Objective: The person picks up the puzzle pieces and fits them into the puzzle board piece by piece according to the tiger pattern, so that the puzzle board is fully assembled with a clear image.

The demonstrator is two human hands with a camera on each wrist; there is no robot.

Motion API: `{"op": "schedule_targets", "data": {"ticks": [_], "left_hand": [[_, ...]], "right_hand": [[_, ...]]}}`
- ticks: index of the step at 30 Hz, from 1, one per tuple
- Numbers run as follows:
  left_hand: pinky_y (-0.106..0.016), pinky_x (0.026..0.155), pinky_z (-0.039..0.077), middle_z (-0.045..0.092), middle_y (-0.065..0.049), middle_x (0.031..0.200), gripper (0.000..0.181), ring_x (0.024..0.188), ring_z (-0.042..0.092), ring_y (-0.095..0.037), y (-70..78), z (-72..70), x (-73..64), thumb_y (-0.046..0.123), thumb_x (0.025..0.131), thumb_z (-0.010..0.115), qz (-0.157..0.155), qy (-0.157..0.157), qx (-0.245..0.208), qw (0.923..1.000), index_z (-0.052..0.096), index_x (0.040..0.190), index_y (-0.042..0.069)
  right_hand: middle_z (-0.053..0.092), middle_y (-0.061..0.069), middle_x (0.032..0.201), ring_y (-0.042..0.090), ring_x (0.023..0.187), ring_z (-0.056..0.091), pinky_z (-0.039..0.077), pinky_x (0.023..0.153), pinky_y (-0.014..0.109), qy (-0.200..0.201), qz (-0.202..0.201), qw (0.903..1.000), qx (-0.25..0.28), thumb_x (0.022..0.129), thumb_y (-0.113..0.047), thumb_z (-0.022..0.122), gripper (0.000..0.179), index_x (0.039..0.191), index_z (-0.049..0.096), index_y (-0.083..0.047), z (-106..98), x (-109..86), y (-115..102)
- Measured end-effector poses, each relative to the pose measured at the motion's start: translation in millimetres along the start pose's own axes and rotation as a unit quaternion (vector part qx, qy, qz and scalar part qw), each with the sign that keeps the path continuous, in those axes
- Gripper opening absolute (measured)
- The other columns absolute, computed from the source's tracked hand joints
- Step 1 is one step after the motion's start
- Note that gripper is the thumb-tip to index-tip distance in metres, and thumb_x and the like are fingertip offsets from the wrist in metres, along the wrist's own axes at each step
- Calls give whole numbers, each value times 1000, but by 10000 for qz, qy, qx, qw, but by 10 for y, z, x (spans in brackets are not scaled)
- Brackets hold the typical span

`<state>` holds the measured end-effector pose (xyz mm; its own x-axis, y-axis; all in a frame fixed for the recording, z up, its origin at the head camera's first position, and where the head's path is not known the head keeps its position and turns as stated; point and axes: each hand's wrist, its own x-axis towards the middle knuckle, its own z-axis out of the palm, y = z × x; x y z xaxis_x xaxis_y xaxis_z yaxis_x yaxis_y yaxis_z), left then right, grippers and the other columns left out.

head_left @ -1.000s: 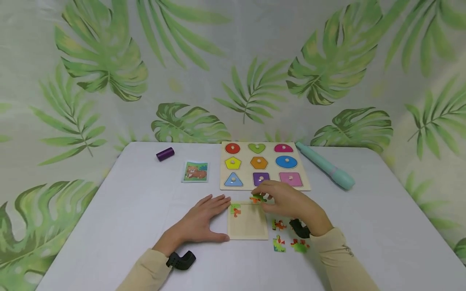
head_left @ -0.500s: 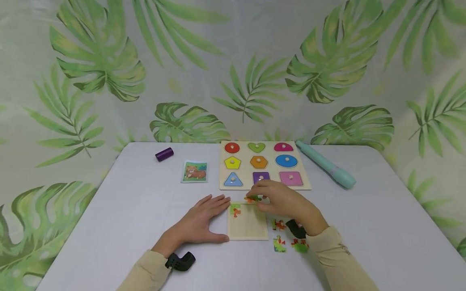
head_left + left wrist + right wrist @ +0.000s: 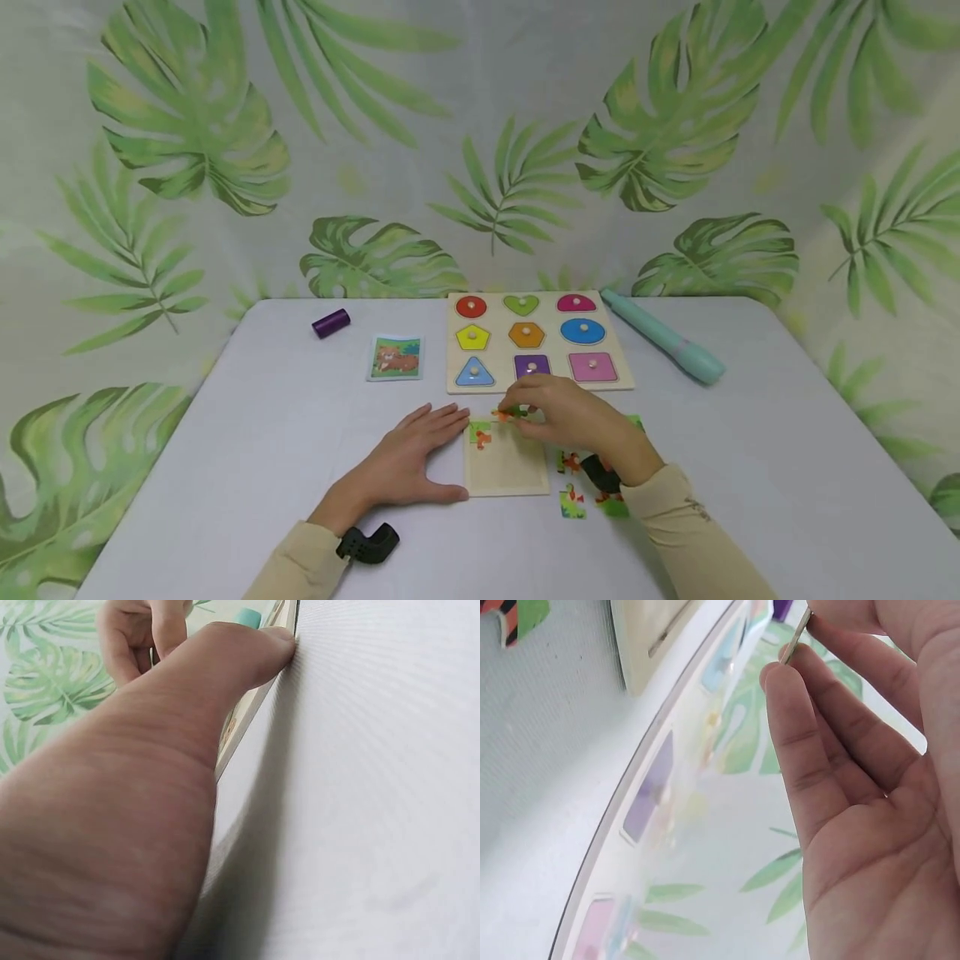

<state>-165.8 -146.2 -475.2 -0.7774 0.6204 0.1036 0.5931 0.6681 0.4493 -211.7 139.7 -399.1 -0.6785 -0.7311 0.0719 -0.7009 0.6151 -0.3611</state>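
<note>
My right hand [image 3: 566, 417] pinches a green and orange jigsaw piece [image 3: 502, 414] between thumb and fingers, over the far edge of a square wooden puzzle tray [image 3: 506, 475]. In the right wrist view that jigsaw piece [image 3: 798, 636] shows edge-on at the fingertips. One piece [image 3: 480, 434] lies in the tray's far left corner. My left hand [image 3: 408, 458] lies flat with fingers spread, its fingertips and thumb touching the tray's left side. The left wrist view shows the thumb [image 3: 274, 652] against the tray edge.
Several loose jigsaw pieces [image 3: 572, 502] lie right of the tray, partly hidden by my right wrist. Behind stand a knobbed shape board [image 3: 491, 321], a teal tube-shaped object [image 3: 667, 337], a bear picture card [image 3: 396, 358] and a purple cylinder [image 3: 331, 323].
My right hand has moved a little to the left with the jigsaw piece, along the tray's far edge. The left hand has stayed in place.
</note>
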Motion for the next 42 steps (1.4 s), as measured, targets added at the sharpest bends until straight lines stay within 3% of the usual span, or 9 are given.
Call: {"op": "schedule_targets", "data": {"ticks": [27, 34, 42], "left_hand": [[-44, 132, 14, 38, 4, 165, 102, 156, 27, -16, 13, -7, 12, 72, 82, 71, -70, -37, -45, 10000, 41, 159, 14], [-46, 131, 14, 39, 4, 165, 101, 156, 28, -17, -4, 7, -2, 73, 82, 70, -114, -23, -1, 9999, 41, 159, 15], [-45, 132, 14, 38, 4, 165, 102, 156, 27, -16, 1, -3, 9, 72, 82, 71, -78, -32, -49, 10000, 40, 160, 15]], "right_hand": [[72, -7, 118, 15, 112, 66, 61, 95, 33, -77, -11, 9999, 65, 93, -20, 77, 23, 115, 77, -21, 78, 27, 76], [73, -6, 114, 13, 106, 68, 61, 92, 30, -23, -271, 9994, 225, 92, -15, 77, 22, 113, 77, -17, 154, 62, 87], [74, -5, 112, 13, 105, 69, 61, 91, 31, -108, -438, 9990, 16, 92, -15, 75, 17, 109, 79, -17, 197, 84, 86]]}}
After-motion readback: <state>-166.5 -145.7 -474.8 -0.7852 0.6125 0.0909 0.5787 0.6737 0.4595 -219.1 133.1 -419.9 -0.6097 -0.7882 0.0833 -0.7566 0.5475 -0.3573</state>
